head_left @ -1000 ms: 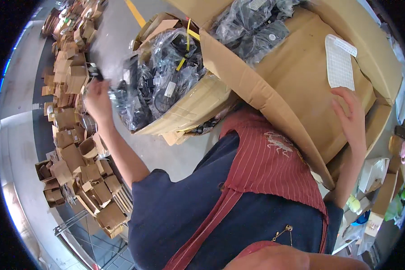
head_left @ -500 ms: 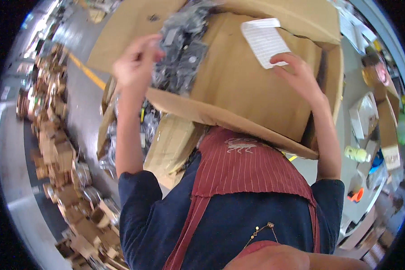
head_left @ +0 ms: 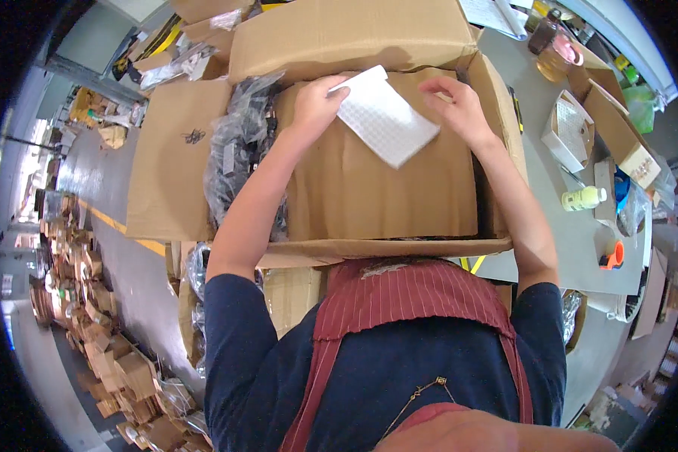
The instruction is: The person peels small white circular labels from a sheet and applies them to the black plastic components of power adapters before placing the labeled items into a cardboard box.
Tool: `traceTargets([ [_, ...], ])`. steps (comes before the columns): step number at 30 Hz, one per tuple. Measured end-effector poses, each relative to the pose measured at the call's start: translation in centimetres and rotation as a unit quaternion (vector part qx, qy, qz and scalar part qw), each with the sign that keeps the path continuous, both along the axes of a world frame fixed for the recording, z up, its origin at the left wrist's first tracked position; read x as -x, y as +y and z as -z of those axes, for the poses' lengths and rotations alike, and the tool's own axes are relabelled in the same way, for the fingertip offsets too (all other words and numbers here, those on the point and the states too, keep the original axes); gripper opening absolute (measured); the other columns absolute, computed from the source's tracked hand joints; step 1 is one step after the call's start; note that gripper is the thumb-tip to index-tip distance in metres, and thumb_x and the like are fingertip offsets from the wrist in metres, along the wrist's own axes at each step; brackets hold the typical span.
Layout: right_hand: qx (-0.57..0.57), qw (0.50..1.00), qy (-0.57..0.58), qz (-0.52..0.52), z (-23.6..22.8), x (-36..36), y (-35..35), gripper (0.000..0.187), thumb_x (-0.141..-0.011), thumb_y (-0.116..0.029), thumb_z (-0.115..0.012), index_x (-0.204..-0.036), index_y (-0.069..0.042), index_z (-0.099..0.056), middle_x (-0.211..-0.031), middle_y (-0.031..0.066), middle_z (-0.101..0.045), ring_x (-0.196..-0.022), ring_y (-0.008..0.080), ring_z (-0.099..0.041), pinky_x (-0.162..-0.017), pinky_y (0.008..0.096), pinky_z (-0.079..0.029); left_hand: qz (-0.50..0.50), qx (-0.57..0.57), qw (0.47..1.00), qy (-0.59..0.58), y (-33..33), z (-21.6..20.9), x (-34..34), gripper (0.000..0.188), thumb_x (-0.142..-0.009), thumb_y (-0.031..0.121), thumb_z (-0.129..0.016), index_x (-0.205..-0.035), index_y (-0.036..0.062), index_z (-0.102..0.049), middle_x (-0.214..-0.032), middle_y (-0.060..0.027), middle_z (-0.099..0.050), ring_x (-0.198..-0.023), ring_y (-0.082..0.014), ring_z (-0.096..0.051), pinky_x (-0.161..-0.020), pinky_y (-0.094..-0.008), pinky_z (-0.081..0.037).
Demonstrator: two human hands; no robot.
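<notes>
A white sheet of small labels (head_left: 388, 120) hangs tilted over a large open cardboard box (head_left: 384, 250). My left hand (head_left: 318, 105) pinches it at its upper left corner. Just right of the sheet, apart from it, is my right hand (head_left: 461, 111), its fingers curled in toward the thumb; whatever may be between the fingertips is too small to make out. Brown cardboard (head_left: 369, 200) lies flat inside the box. Along the box's left side are dark parts in clear plastic bags (head_left: 237, 147), next to my left forearm.
On the grey table at right stand a white tray (head_left: 569, 132), a pale yellow-green bottle (head_left: 582, 199), an orange tape roll (head_left: 614, 255) and a cup (head_left: 556, 60). Another carton (head_left: 290, 294) sits below the box. Many cardboard pieces (head_left: 113, 346) are heaped on the floor at left.
My left hand has moved right from above the plastic bags and taken hold of the label sheet. My right hand has let go of the sheet. The view has shifted.
</notes>
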State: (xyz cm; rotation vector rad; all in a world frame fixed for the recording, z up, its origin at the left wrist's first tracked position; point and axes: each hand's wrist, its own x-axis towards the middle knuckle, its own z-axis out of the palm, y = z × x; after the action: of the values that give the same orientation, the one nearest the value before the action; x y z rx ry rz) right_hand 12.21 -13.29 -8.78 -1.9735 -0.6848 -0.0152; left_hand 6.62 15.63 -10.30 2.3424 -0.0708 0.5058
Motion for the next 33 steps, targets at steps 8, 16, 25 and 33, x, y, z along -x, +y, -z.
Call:
traceTargets([
  [8, -0.069, 0.987, 0.078, -0.124, -0.8, 1.6, 1.8, 0.045, -0.092, -0.020, -0.068, -0.132, -0.004, -0.055, -0.119, 0.0065, -0.061, -0.106, 0.0190, -0.061, -0.097, 0.0332, -0.047, 0.134, 0.154, 0.956, 0.208, -1.8, -2.2, 1.7, 0.024, -0.090, 0.021, -0.070, -0.100, -0.0016, -0.073, -0.084, 0.0001, -0.069, -0.079, -0.0086, -0.060, -0.072, -0.0248, -0.046],
  [16, -0.005, 0.993, 0.064, -0.100, -1.5, 2.7, 2.8, 0.034, -0.090, -0.018, -0.071, -0.119, -0.002, -0.062, -0.099, 0.0071, -0.069, -0.076, 0.0125, -0.058, -0.071, 0.0282, -0.049, 0.149, 0.085, 0.972, 0.159, -2.8, -3.5, 2.7, 0.026, -0.087, 0.020, -0.071, -0.103, -0.0001, -0.071, -0.089, -0.0039, -0.071, -0.084, -0.0113, -0.063, -0.077, -0.0280, -0.050],
  [25, -0.097, 0.973, 0.147, -0.147, -1.2, 3.2, 3.1, 0.021, -0.089, -0.010, -0.071, -0.108, -0.002, -0.065, -0.090, 0.0033, -0.069, -0.080, 0.0066, -0.061, -0.071, 0.0241, -0.047, 0.134, 0.089, 0.979, 0.126, -4.5, -5.3, 4.0, 0.021, -0.087, 0.020, -0.071, -0.096, 0.0007, -0.071, -0.086, -0.0071, -0.072, -0.080, -0.0137, -0.067, -0.074, -0.0292, -0.051],
  [33, -0.138, 0.952, 0.236, -0.136, -1.9, 3.2, 2.6, 0.011, -0.089, -0.006, -0.069, -0.100, -0.004, -0.066, -0.091, -0.0005, -0.068, -0.088, 0.0071, -0.062, -0.084, 0.0233, -0.045, 0.091, 0.025, 0.995, 0.037, -5.5, -6.0, 4.8, 0.018, -0.088, 0.019, -0.070, -0.092, 0.0007, -0.071, -0.078, -0.0107, -0.071, -0.070, -0.0176, -0.067, -0.067, -0.0298, -0.051],
])
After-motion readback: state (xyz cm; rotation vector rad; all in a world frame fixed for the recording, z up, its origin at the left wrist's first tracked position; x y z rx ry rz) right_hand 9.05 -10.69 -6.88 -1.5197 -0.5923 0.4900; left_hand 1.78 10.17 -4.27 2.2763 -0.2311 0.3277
